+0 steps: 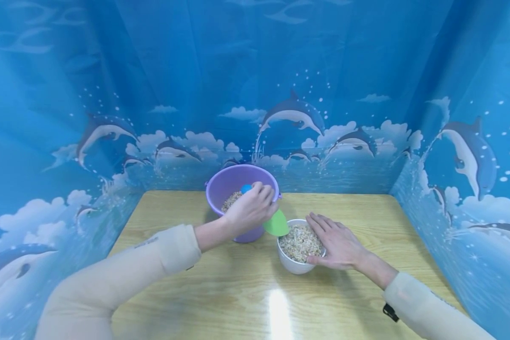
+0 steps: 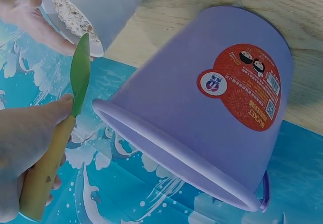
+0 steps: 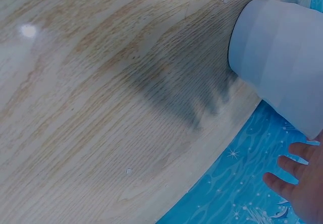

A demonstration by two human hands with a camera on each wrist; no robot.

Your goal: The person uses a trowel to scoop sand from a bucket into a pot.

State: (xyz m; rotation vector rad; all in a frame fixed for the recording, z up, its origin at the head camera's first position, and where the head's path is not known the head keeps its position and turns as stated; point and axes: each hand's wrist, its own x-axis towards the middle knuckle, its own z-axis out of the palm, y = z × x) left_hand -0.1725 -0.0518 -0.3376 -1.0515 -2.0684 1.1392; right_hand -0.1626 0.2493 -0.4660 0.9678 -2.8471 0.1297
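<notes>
In the head view, my left hand [image 1: 252,210] grips a small toy shovel by its handle. Its green blade [image 1: 276,224] points toward the white bowl [image 1: 296,266], overlapping the bowl's left rim in this view. The yellow handle [image 2: 46,171] shows between the fingers in the left wrist view. Pale, grainy mixed grain [image 1: 301,242] fills the bowl close to the rim. My right hand [image 1: 337,243] rests at the bowl's right rim, fingers extended and thumb at the near edge. Left of the bowl stands a purple bucket [image 1: 247,234], more grain [image 1: 231,201] inside it, partly hidden by my left hand.
Both containers stand on a wood-grain table [image 1: 195,302]. A blue curtain [image 1: 238,71] printed with dolphins encloses its back and sides. The bucket carries a red label [image 2: 247,88] and has a handle [image 2: 265,191] hinged near its rim.
</notes>
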